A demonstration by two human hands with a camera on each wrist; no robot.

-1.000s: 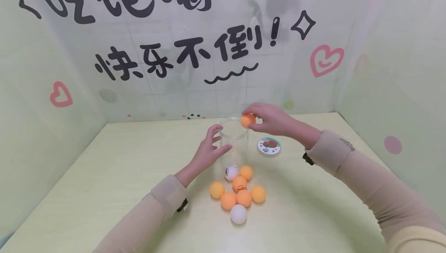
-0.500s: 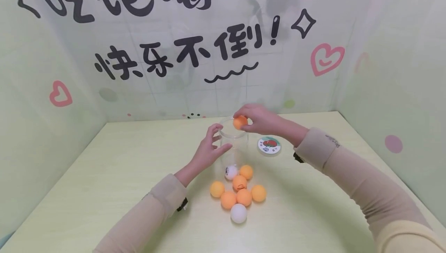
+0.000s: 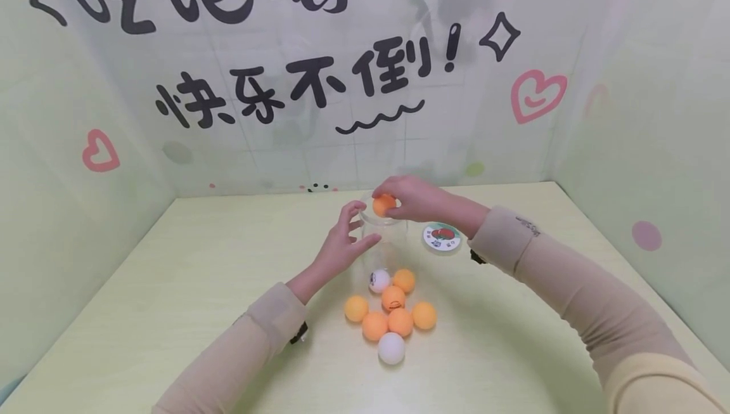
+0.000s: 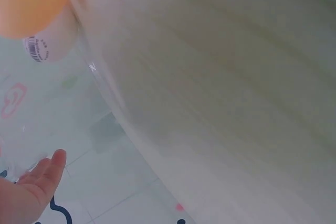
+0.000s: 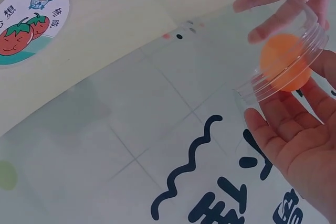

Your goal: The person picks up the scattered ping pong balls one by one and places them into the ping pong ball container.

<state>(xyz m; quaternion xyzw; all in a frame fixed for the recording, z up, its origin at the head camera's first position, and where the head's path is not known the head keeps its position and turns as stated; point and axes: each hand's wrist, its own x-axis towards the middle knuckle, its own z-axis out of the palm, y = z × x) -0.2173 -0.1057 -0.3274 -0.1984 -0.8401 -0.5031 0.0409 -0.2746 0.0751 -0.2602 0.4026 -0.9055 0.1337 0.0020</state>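
A clear plastic jar stands upright on the table, its rim visible in the right wrist view. My left hand holds it from the left, thumb in front and fingers round the far side. Over the jar's mouth, my right hand pinches an orange table tennis ball between thumb and fingers. In the right wrist view that ball shows through the clear rim. In front of the jar lie several more orange balls and two white balls, one of them printed.
A round lid with a tomato picture lies on the table to the right of the jar. Behind the table rises a pale wall with black lettering, and pale panels close both sides.
My right hand has moved left with the orange ball, from the jar's right rim to over its mouth. The left hand, jar and loose balls have stayed in place.
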